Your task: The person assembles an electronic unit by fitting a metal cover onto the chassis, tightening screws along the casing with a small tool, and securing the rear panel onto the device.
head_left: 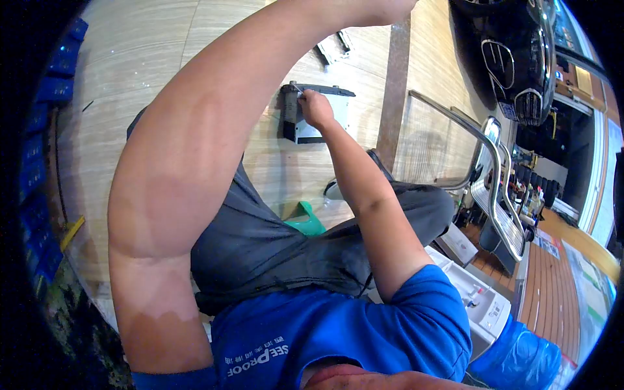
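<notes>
A box-shaped device [338,116] with a pale metal face and dark top and end stands on the tiled floor ahead of me. My right hand [317,108] is closed at the device's upper left corner. A thin, shiny piece shows by the fingertips, too small to name. Raised close to the camera, my left arm crosses the left side of the view. Only part of my left hand [390,9] shows at the top edge; its fingers are cut off. Beyond the device lie small black-and-silver pieces [325,53], partly behind my left forearm.
A green plastic object [305,221] sits between my legs. To the right are a steel-framed bench [497,188], a black vehicle [520,58], a white open tray unit [481,305] and a blue plastic bag [520,357]. Blue boxes [55,58] line the left edge.
</notes>
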